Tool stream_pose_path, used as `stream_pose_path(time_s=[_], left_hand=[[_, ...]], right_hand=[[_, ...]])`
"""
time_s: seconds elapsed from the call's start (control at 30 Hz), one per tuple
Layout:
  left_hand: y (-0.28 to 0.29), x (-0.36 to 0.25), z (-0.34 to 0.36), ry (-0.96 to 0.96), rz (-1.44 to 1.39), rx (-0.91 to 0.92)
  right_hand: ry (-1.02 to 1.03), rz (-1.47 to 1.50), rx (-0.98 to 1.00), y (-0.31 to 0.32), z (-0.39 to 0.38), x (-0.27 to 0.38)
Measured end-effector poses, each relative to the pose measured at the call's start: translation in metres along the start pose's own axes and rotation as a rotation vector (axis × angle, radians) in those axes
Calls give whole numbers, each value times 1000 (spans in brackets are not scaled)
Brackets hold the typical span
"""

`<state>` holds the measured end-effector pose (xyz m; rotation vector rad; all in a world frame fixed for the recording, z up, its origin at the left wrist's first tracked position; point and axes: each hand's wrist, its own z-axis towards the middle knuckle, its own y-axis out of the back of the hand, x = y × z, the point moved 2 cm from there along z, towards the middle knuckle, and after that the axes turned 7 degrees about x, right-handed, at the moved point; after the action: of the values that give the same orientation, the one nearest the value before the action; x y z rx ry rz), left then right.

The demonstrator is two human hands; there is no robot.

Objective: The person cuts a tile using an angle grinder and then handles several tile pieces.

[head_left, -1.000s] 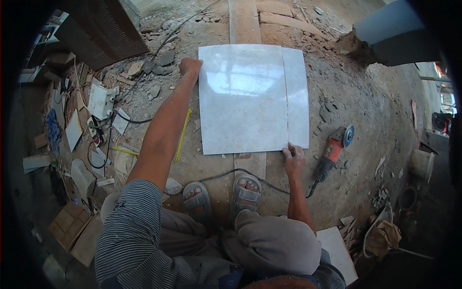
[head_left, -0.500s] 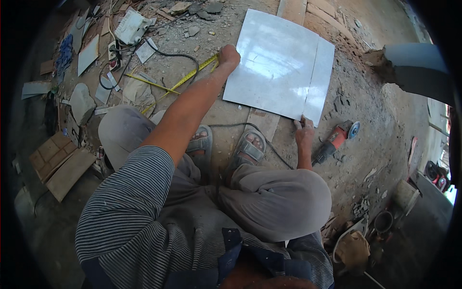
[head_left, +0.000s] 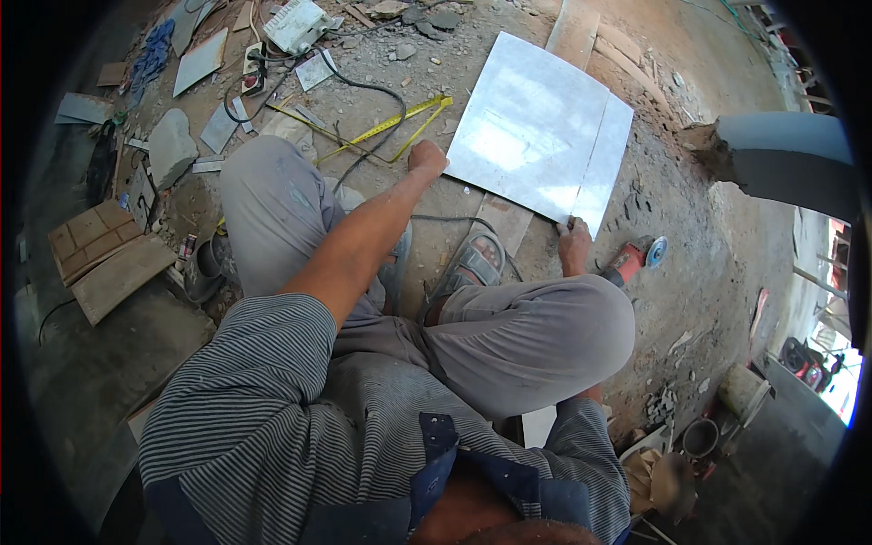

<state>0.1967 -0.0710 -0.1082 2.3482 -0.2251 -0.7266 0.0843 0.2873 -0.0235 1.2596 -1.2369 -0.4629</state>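
A large glossy pale grey floor tile (head_left: 536, 127) lies in front of me, with a thin dark line running across it near its right side. My left hand (head_left: 427, 159) is closed on the tile's near left corner. At the near edge, by the lower end of the dark line, my right hand (head_left: 573, 243) grips the tile with its fingers on the rim. Beneath the tile runs a flat board (head_left: 505, 222). To the right of my right hand lies a red angle grinder (head_left: 627, 262) with a round disc, partly hidden behind my knee. A yellow folding rule (head_left: 391, 127) rests beyond my left hand.
Dark cable (head_left: 381, 91) loops over the rubble, leading toward a power strip (head_left: 253, 71) and a white box (head_left: 297, 24). Broken tile pieces (head_left: 202, 62) lie at the left. A thick pipe-like post (head_left: 786, 163) juts in at the right. Buckets (head_left: 700, 438) stand at the lower right.
My left hand has slid from the tile's left edge to its near left corner. My right hand stays at the near edge. The view has shifted, and my left knee appears higher.
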Motion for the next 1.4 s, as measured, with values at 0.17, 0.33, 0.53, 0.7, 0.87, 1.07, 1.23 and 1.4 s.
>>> stream_pose_path(time_s=[0.17,0.33,0.53,0.7,0.87,1.07,1.23,1.4], left_hand=[[9,-25,-29,72,-83,37],[20,-21,-31,41,-92,52],[10,-16,-39,-18,-112,-47],[-9,-26,-57,-63,-163,-118],[-14,-12,-64,-45,-240,-213],[-15,-16,-61,63,-325,-159],[-16,-36,-67,98,-401,-116],[-21,-23,-65,134,-454,-118]], right_hand=[[4,-18,-8,-3,-6,-16],[69,1,-48,-8,-3,-16],[59,-28,-15,-10,-7,-13],[46,-72,-38,-2,-9,-14],[24,-122,74,-2,-8,-2],[-23,-159,241,1,-15,1],[-182,-174,322,19,-18,-2],[-410,1381,347,64,-90,71]])
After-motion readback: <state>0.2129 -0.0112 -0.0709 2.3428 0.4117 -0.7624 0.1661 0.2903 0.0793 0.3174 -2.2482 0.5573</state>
